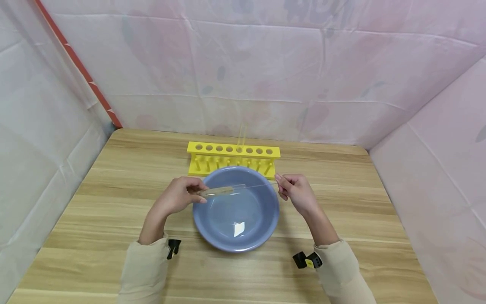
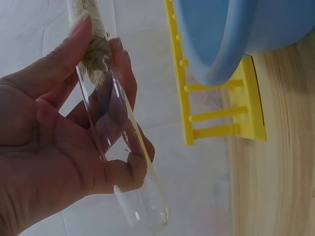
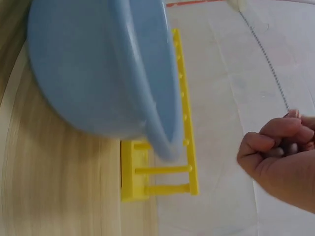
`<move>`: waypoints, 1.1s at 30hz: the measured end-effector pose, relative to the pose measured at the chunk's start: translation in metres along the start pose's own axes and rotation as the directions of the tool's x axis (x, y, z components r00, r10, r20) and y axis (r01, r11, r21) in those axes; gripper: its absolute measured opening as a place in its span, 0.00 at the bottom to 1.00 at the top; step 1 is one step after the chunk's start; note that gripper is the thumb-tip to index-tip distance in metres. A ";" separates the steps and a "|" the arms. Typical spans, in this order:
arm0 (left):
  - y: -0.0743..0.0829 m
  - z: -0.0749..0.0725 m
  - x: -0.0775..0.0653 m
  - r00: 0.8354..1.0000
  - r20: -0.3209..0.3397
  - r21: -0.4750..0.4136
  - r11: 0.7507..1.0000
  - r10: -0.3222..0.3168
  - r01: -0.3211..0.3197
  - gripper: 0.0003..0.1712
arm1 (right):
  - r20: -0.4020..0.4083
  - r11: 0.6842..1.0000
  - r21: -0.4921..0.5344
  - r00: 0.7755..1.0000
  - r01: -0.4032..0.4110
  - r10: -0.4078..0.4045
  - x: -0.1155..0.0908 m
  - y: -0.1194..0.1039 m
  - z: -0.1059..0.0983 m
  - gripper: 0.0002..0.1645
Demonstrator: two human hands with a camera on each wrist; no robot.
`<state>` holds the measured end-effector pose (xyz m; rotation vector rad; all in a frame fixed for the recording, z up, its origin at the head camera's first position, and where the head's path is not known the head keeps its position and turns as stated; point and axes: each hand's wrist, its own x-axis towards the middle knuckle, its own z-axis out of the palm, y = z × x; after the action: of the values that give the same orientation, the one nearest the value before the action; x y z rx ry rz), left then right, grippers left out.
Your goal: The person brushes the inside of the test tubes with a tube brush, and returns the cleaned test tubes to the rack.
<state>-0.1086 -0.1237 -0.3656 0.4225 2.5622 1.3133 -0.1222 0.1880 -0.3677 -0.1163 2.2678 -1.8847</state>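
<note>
Left hand grips glass tube, right hand pinches brush wire — hard tug could jerk tube loose, drop into basin.

Head view looks down; wrist views share basin.

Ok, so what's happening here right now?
A person's left hand holds a clear test tube over a blue basin, with a brush head inside the tube. The right hand pinches the brush's thin wire handle. Behind the basin, a yellow rack holds another tube.
</note>
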 end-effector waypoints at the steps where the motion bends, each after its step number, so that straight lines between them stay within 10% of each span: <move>1: -0.001 -0.001 0.000 1.000 0.007 -0.009 1.000 0.005 -0.004 0.09 | -0.004 0.998 -0.053 0.999 0.045 -0.045 -0.001 0.001 -0.001 0.25; 9: -0.006 -0.004 -0.004 0.998 0.055 -0.060 0.998 0.004 0.000 0.09 | 0.018 0.937 -0.212 0.959 0.279 -0.281 -0.008 -0.006 -0.001 0.21; 16: -0.002 -0.003 -0.004 1.000 0.013 0.017 1.000 -0.025 0.024 0.09 | -0.039 0.997 -0.028 0.997 0.071 -0.072 -0.004 0.002 -0.005 0.26; 23: 0.001 -0.004 -0.005 0.999 -0.002 0.054 0.998 -0.040 0.041 0.09 | 0.010 0.965 0.244 0.995 -0.097 0.097 -0.006 -0.004 -0.008 0.27; 33: -0.007 -0.006 -0.007 0.999 0.041 -0.052 0.998 -0.025 0.027 0.09 | -0.090 0.984 -0.127 0.987 0.124 -0.136 -0.013 0.002 -0.011 0.24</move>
<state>-0.1054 -0.1340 -0.3672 0.3998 2.4854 1.3462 -0.1117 0.2017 -0.3660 -0.1977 2.4975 -1.8516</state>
